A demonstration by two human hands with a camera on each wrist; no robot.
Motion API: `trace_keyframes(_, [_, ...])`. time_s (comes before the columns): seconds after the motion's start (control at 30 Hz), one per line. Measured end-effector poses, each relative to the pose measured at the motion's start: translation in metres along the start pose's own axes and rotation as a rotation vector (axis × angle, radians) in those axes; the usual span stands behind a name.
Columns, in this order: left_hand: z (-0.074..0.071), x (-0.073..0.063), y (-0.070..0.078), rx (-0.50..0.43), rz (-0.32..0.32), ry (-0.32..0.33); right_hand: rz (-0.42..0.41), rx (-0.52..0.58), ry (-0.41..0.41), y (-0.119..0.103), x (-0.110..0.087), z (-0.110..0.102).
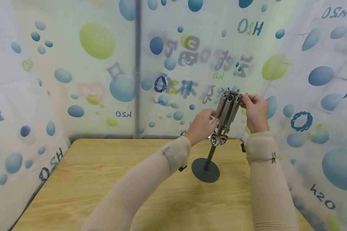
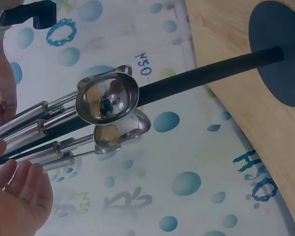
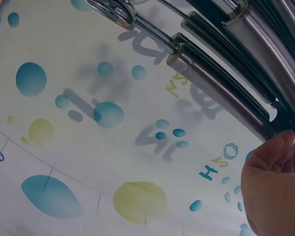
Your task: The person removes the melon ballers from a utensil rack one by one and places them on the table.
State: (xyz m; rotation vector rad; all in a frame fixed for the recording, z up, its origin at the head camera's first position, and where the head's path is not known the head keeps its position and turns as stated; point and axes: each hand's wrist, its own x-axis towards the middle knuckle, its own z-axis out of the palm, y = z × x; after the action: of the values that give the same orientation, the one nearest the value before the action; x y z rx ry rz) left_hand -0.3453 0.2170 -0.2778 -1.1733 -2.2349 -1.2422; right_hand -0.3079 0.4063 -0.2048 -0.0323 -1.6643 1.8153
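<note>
Several steel kitchen utensils (image 1: 226,112) hang in a ring from the top of a dark stand (image 1: 209,158), heads down. Two shiny bowl-shaped heads (image 2: 108,98) show at the bottom. My right hand (image 1: 255,110) is at the top of the rack and pinches the upper end of one utensil's handle (image 3: 221,93); that utensil has a two-rod neck and a rounded head (image 3: 115,11). On the other side, my left hand (image 1: 203,125) is beside the hanging handles, its fingers loosely bent and thumb apart from them. The rack's hooks are partly hidden by the handles.
The stand's round dark base (image 1: 198,171) rests on a wooden table (image 1: 110,173), toward its right side. Behind and around the table hangs a pale curtain (image 1: 104,73) with blue and green spots. Beige sleeves (image 1: 150,176) cover both forearms.
</note>
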Motion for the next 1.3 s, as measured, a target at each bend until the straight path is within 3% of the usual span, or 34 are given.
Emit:
trace_keyframes(0.43, [0.012,0.017,0.01,-0.111,-0.048,0.046,-0.046,-0.016,-0.019,0.002,0.003,0.005])
trace_keyframes(0.57, [0.011,0.02,0.017,-0.186,-0.102,0.045,-0.073,-0.06,-0.026,0.001,0.004,0.007])
trace_keyframes(0.73, [0.014,0.021,0.02,-0.233,-0.15,0.022,-0.053,-0.027,-0.02,0.003,0.003,0.003])
trace_keyframes(1.1, [0.017,0.023,0.019,-0.205,-0.094,0.057,-0.048,-0.076,-0.023,0.008,0.0,0.0])
trace_keyframes(1.3, [0.015,0.023,0.018,-0.256,-0.095,0.056,-0.068,-0.055,-0.024,0.008,0.001,0.0])
